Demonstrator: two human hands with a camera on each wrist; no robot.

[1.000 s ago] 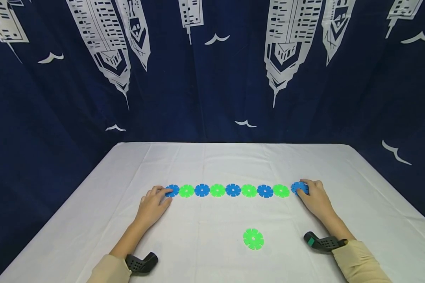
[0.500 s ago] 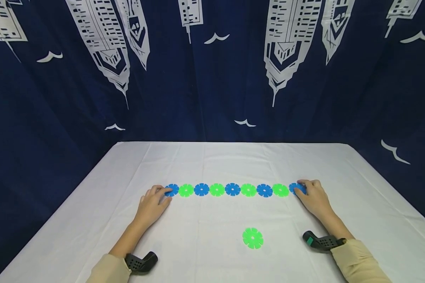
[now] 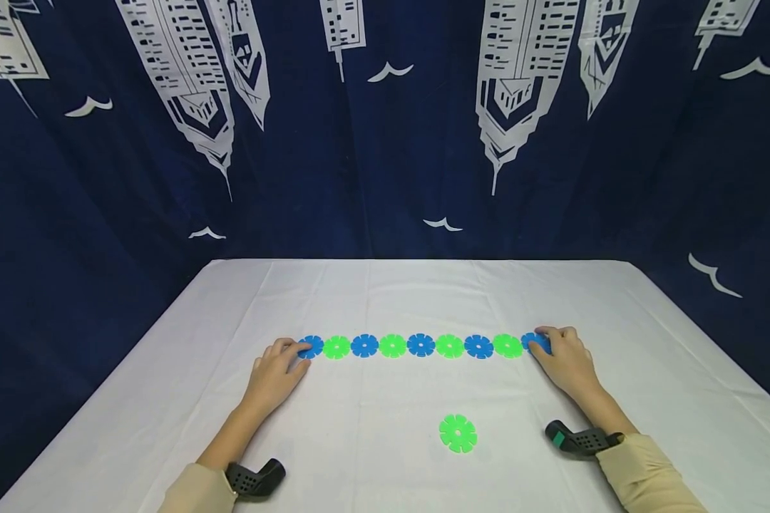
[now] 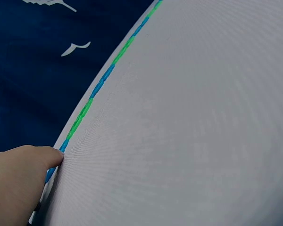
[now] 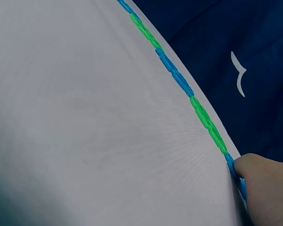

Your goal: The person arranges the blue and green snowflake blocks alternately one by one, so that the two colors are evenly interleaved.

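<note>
A straight row of alternating blue and green flower-shaped plastic discs, among them a green disc, lies flat across the white table. My left hand is at the row's left end, its index finger touching the blue end disc and its thumb beside it. At the right end, my right hand holds another blue disc by the edge between thumb and fingers; the hand covers part of it. That disc sits against the neighbouring green disc. In the right wrist view the thumb overlaps the blue disc.
A single loose green flower disc lies nearer the front, right of the middle. The white cloth-covered table ends at a dark blue curtain printed with white buildings and birds. Both wrists wear black camera bands.
My right hand has slid the blue disc left along the table, closing the gap to the green disc at the row's end. My left hand has stayed in place.
</note>
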